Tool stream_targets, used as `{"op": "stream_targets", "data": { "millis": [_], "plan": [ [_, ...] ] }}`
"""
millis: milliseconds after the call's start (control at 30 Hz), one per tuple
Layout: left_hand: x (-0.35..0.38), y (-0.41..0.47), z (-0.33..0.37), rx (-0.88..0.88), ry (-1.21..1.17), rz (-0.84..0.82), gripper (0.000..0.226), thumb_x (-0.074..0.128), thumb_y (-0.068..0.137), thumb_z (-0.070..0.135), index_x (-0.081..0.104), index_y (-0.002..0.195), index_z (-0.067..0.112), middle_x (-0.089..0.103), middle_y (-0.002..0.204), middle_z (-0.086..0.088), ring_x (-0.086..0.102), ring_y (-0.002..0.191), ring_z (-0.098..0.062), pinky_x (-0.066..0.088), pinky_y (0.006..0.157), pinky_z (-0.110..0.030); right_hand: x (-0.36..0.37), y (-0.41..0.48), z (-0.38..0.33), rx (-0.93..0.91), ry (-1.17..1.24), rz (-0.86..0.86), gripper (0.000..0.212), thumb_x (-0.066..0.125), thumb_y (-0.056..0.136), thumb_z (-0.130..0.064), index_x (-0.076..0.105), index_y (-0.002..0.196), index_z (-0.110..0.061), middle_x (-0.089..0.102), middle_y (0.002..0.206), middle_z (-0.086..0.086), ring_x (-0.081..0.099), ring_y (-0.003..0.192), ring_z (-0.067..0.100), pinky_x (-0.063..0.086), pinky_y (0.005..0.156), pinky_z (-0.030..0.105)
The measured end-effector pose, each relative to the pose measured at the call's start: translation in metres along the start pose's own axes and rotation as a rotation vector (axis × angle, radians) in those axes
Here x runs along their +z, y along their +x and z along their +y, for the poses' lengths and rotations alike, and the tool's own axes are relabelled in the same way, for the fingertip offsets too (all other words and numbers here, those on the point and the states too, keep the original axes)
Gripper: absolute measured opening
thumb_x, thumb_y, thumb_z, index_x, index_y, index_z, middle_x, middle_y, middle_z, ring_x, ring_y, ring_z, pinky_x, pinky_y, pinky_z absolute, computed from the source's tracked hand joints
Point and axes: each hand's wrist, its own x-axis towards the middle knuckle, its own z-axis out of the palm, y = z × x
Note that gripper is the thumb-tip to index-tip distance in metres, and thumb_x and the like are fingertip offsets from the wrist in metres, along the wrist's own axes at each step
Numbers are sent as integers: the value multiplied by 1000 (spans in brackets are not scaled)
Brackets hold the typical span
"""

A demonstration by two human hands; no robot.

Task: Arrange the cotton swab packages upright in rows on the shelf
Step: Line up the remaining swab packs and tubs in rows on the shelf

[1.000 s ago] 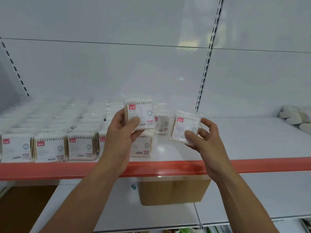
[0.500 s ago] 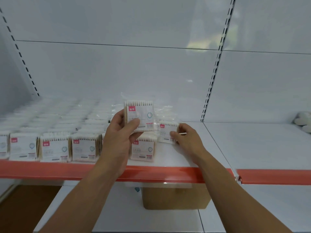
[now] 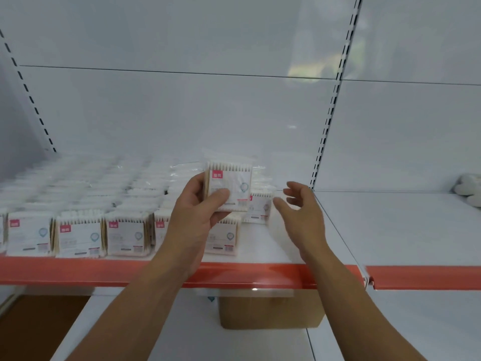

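My left hand [image 3: 197, 207] grips a cotton swab package [image 3: 231, 183] upright above the shelf, thumb across its front. My right hand [image 3: 299, 212] hovers open and empty just right of a package standing on the shelf [image 3: 259, 208]; its fingers are apart from it. Rows of upright swab packages [image 3: 78, 235] fill the white shelf [image 3: 286, 246] from the left edge to about the middle, several rows deep. One more package [image 3: 223, 238] stands at the front, partly hidden by my left wrist.
The shelf has a red front lip [image 3: 78, 269]. A slotted upright [image 3: 328, 105] divides it from the right-hand bay [image 3: 403, 225], where a white plush item [image 3: 468, 188] lies at the far right. A cardboard box [image 3: 270, 311] sits on the lower shelf.
My right hand set its package upright on the shelf behind the front row, let go and drew back to the right, open. My left hand kept holding its package in place.
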Motion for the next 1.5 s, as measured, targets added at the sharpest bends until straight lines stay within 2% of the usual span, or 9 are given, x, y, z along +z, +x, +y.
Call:
{"op": "stream_targets", "data": {
  "millis": [133,400,600,700,800,900,1033,1200,1500],
  "plan": [
    [7,-1,-4,0,59,-34,24,59,95,6,64,118,14,75,106,1,73,99,-16,59,79,-26,-14,-28,-30,-50,264,-107,22,67,89,-37,65,111,-37,69,101,-15,64,100,0,52,89,28],
    [23,-1,-8,90,319,-162,21,59,97,10,62,113,24,74,102,14,70,91,1,55,74,-14,-26,-34,-43,-35,288,-190,22,73,86,-24,66,107,-21,73,101,-2,69,92,15,57,82,29],
    [20,2,-10,110,428,-194,24,60,98,17,61,121,27,72,112,12,67,104,-3,55,91,-24,-24,-32,-36,-17,315,-154,15,72,87,-18,66,100,-15,73,95,4,69,85,16,58,75,26],
    [8,10,-10,221,803,-119,35,58,97,40,54,131,36,58,129,25,51,117,11,38,103,-21,-30,-22,-25,19,260,-63,13,71,89,-21,65,100,-17,72,96,1,69,87,13,58,74,25],
    [-5,15,-10,277,1291,-148,53,47,97,55,44,144,32,42,151,14,32,140,-5,21,114,-26,-31,-12,-7,67,114,-49,21,73,87,-26,62,104,-20,70,99,-3,67,89,13,57,78,29],
    [-10,17,-18,180,1485,-236,68,36,96,65,31,153,28,24,163,8,13,151,-11,1,122,-32,-22,-5,7,74,-80,-96,25,74,85,-31,62,105,-22,69,96,-8,66,82,6,55,78,30],
    [-12,19,-23,200,1553,-238,73,32,94,70,28,154,28,23,163,7,12,152,-12,0,123,-33,-4,-1,13,70,-193,-147,22,72,86,-31,63,104,-23,68,94,-11,62,71,-4,44,67,20],
    [-14,21,-25,208,1587,-261,74,31,94,71,26,155,29,23,163,7,13,152,-13,1,123,-34,8,3,11,81,-240,-136,26,70,88,-31,63,111,-22,67,100,-12,63,87,6,49,84,28],
    [-15,23,-26,235,1588,-269,73,33,94,70,29,153,27,28,160,6,18,150,-14,5,123,-35,9,2,13,127,-191,-107,23,71,87,-30,61,106,-20,65,97,-9,65,85,14,54,90,40]
  ]
}}
